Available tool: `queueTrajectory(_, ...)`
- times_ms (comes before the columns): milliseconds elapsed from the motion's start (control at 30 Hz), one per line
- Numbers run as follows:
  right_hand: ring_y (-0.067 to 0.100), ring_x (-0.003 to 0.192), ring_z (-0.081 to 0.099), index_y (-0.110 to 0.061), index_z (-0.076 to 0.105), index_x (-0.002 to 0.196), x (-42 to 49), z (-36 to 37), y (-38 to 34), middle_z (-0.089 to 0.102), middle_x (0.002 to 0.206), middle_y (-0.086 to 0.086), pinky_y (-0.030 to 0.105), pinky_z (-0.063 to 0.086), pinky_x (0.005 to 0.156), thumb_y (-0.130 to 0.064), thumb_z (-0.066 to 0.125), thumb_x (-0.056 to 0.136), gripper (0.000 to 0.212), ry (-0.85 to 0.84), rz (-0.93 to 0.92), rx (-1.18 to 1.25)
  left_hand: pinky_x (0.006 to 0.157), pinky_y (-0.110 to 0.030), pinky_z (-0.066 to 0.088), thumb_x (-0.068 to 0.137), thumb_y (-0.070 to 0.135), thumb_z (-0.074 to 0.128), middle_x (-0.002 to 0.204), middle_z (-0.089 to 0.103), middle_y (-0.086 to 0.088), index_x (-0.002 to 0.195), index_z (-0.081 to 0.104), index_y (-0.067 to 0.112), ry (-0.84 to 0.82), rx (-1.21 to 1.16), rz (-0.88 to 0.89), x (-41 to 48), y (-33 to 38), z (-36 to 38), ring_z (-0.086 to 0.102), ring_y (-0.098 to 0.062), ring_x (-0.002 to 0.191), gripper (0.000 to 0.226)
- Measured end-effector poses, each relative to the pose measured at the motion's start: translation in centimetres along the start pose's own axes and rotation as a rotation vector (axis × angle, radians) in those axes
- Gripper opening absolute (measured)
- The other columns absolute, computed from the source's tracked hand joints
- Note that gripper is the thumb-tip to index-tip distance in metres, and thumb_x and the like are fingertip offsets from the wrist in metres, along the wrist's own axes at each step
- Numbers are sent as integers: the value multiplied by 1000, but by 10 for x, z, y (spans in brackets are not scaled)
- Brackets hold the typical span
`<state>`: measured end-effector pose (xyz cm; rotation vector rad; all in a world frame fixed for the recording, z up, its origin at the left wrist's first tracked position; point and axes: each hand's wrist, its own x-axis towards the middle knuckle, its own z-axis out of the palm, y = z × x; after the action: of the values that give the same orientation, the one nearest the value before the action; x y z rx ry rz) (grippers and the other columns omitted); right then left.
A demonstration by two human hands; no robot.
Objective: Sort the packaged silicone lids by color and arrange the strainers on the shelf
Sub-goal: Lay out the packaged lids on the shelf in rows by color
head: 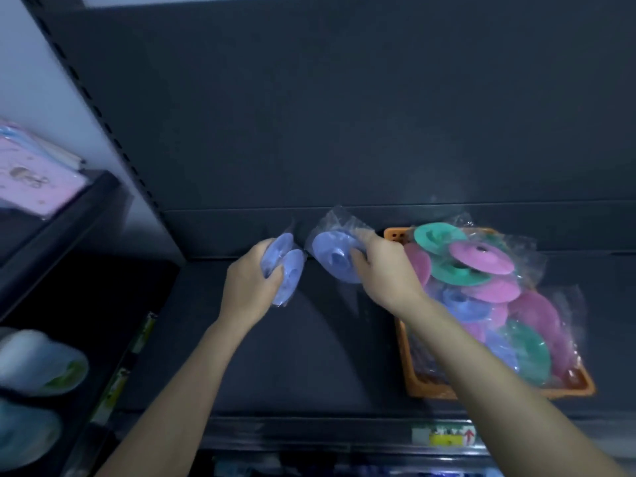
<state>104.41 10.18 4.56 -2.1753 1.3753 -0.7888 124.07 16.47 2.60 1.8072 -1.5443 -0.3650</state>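
My left hand (253, 280) grips two blue silicone lids (287, 266) in clear bags, held on edge above the dark shelf (327, 339). Close beside them, my right hand (385, 270) holds a third blue packaged lid (332, 254) by its rim. An orange basket (426, 389) at the right of the shelf holds several bagged lids in pink (481, 258), green (437, 235) and blue (464, 304), piled loosely. No strainers are visible.
A slotted shelf upright (103, 125) rises at the left. Beyond it, a neighbouring shelf carries a pink package (31, 180), with pale round items (38, 363) lower down. A price label (444, 437) sits on the shelf's front edge.
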Motion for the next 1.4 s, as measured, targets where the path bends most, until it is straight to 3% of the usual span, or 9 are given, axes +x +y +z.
queueTrajectory(100, 29, 78, 60, -12, 54, 119, -3, 25, -7, 61, 86, 6, 30, 44, 65, -18, 43, 93, 28, -50, 9, -214, 66, -15, 44, 86, 20, 51, 83, 61, 25, 102, 58, 29, -6, -41, -23, -3, -27, -7, 56, 5, 76, 20)
queueTrajectory(300, 32, 109, 58, -13, 49, 126, -32, 73, 8, 54, 123, 8, 39, 49, 85, -3, 47, 89, 38, -186, 30, -385, 86, -38, 52, 88, 6, 60, 114, 66, -6, 116, 63, 10, -119, 132, 347, -19, -66, 0, 63, -27, 103, 28)
queueTrajectory(367, 31, 118, 52, -12, 47, 130, -45, 87, 13, 51, 129, 9, 34, 45, 93, -2, 44, 90, 41, -148, 37, -372, 105, -41, 38, 87, 9, 62, 129, 59, -5, 122, 60, 12, -217, 253, 424, -23, -81, 6, 55, -27, 120, 35)
queueTrajectory(467, 27, 140, 28, -10, 32, 144, -60, 103, 18, 32, 150, 13, 34, 26, 113, -3, 38, 93, 52, -136, 69, -448, 117, -40, -4, 82, 43, 66, 157, 17, 6, 139, 43, 26, -433, 403, 370, -27, -101, 12, 6, -18, 147, 64)
queueTrajectory(600, 23, 146, 2, -17, 6, 150, -83, 117, 26, 3, 159, 4, 39, 12, 118, -26, 45, 96, 68, -227, 145, -506, 116, -44, -13, 66, 68, 65, 155, -8, 16, 147, 23, 37, -560, 330, 239, -31, -112, 9, -17, -13, 144, 96)
queueTrajectory(767, 20, 146, 6, -18, 19, 149, -77, 113, 22, 12, 158, 4, 41, 11, 118, -64, 48, 84, 86, -222, 179, -362, 114, -33, 21, 74, 50, 70, 157, 13, 1, 149, 19, 23, -350, 61, -95, -30, -119, -1, 13, -17, 144, 95)
queueTrajectory(900, 19, 144, 13, -16, 31, 146, -73, 113, 15, 22, 156, 5, 44, 17, 116, -63, 44, 87, 76, -166, 203, -302, 71, -20, 41, 60, 26, 80, 118, 37, -1, 138, 34, 19, -370, 49, -278, -31, -126, -7, 47, -18, 105, 91)
queueTrajectory(1100, 29, 144, 14, -11, 33, 144, -77, 118, 4, 30, 151, 10, 46, 16, 116, -52, 49, 90, 70, -36, 197, -298, 62, -31, 44, 69, 1, 72, 74, 65, -4, 77, 62, 8, -130, -482, -535, -29, -145, -19, 56, -21, 70, 14)
queueTrajectory(1400, 25, 145, 15, -15, 31, 145, -56, 151, -35, 38, 148, 3, 38, 6, 117, -40, 44, 95, 58, -164, -47, -427, 63, -30, 49, 86, 0, 60, 79, 59, -3, 77, 57, 12, 115, -776, -559, -16, -152, -50, 55, -14, 70, 15)
